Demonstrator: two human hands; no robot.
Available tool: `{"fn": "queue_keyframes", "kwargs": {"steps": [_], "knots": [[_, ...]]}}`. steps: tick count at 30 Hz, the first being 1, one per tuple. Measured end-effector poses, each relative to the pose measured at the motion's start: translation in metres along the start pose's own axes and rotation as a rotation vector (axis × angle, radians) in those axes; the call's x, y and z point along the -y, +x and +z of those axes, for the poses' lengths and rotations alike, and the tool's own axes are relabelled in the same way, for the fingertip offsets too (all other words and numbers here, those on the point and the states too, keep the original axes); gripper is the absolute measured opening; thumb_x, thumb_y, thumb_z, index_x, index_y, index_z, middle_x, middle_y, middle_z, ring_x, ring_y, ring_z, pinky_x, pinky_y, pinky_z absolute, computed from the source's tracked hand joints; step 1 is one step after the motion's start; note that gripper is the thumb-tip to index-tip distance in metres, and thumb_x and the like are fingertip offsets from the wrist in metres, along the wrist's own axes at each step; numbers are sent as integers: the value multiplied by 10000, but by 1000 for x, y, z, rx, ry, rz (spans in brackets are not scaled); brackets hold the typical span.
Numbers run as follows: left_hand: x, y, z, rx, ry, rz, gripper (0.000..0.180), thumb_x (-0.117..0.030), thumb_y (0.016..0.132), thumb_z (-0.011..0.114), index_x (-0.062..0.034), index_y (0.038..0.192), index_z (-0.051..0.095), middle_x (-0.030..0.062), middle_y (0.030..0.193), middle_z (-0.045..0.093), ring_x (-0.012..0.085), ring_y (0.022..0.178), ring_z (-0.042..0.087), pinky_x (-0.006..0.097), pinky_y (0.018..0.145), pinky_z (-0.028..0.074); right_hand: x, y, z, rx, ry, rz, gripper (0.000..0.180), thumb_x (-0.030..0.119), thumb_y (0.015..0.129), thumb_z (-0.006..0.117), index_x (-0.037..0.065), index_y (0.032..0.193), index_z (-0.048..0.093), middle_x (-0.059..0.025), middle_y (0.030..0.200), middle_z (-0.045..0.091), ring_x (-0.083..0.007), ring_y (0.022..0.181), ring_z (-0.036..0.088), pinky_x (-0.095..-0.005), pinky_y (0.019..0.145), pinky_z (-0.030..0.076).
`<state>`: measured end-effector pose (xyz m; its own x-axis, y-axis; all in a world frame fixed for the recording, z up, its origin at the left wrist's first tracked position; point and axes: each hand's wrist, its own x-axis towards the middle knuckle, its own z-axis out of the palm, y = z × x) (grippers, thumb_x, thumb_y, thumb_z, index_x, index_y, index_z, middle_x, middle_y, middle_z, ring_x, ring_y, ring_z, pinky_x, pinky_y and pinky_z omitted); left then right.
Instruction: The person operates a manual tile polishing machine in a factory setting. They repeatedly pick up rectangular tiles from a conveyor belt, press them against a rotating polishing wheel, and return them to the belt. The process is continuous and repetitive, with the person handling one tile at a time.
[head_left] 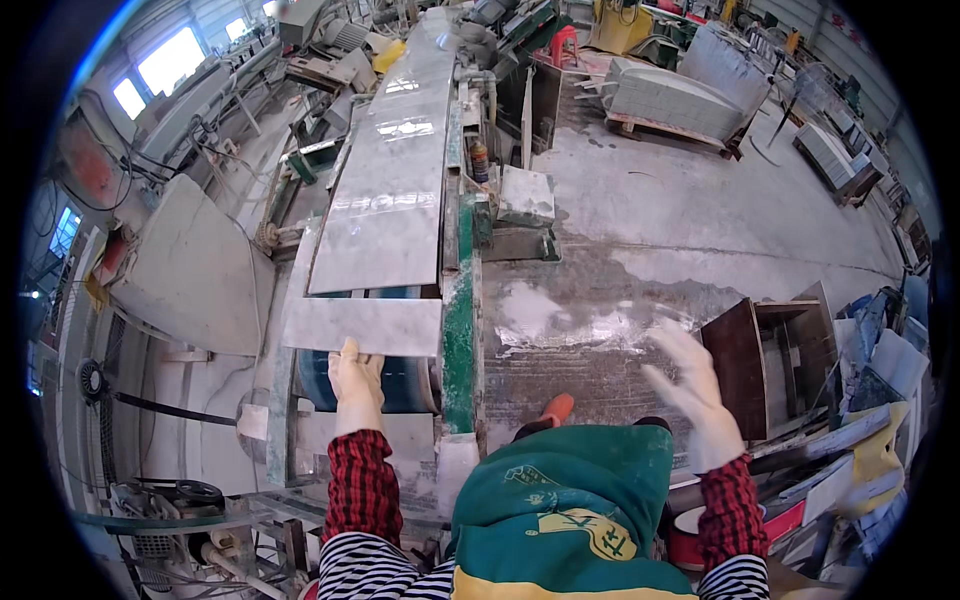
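Observation:
My left hand (355, 380) grips the near edge of a short pale grey stone strip (365, 325), which lies crosswise over the conveyor frame. Its fingertips reach onto the edge, while the rest of the grip is partly hidden. Just beyond the strip a long polished grey-white stone slab (385, 210) stretches away along the line. Beneath the strip shows a blue belt roller (400, 385). Off to the right, my right hand (692, 385) is raised over the floor, fingers apart and slightly blurred, holding nothing.
A green painted rail (460, 370) borders the conveyor on its right. On the right stands an open brown wooden box (765, 370), with stone offcuts (895, 365) beside it. A stack of slabs (670, 100) rests on a pallet farther back. The floor (560, 330) looks wet.

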<state>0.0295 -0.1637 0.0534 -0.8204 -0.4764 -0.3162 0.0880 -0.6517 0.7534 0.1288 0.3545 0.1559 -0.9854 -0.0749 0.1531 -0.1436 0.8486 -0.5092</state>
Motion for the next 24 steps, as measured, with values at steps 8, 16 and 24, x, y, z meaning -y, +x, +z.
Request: {"fn": "queue_keyframes", "kwargs": {"steps": [8, 16, 24], "knots": [[29, 60, 4, -194, -8, -29, 442, -105, 1094, 510, -58, 1507, 358, 263, 1469, 522, 430, 1319, 598, 628, 1130, 500, -146, -155, -53, -380, 103, 563, 400, 60, 991, 689, -17, 1384, 672, -202, 1471, 636, -286, 1409, 570, -370, 1208, 397], [36, 74, 18, -254, 16, -40, 323, -69, 1095, 497, -21, 1412, 456, 228, 1400, 593, 397, 1274, 635, 614, 1058, 559, -160, -257, -53, -469, 184, 852, 422, 132, 1053, 642, -12, 1450, 616, -174, 1475, 630, -259, 1382, 559, -375, 1189, 390], [32, 80, 1, -12, 113, -63, 373, -134, 1078, 537, 54, 1394, 475, 244, 1424, 595, 392, 1288, 634, 527, 1106, 548, -153, -278, -38, -470, 236, 945, 430, 63, 1037, 645, -22, 1457, 610, -178, 1412, 669, -238, 1217, 646, -371, 1068, 496]]}}
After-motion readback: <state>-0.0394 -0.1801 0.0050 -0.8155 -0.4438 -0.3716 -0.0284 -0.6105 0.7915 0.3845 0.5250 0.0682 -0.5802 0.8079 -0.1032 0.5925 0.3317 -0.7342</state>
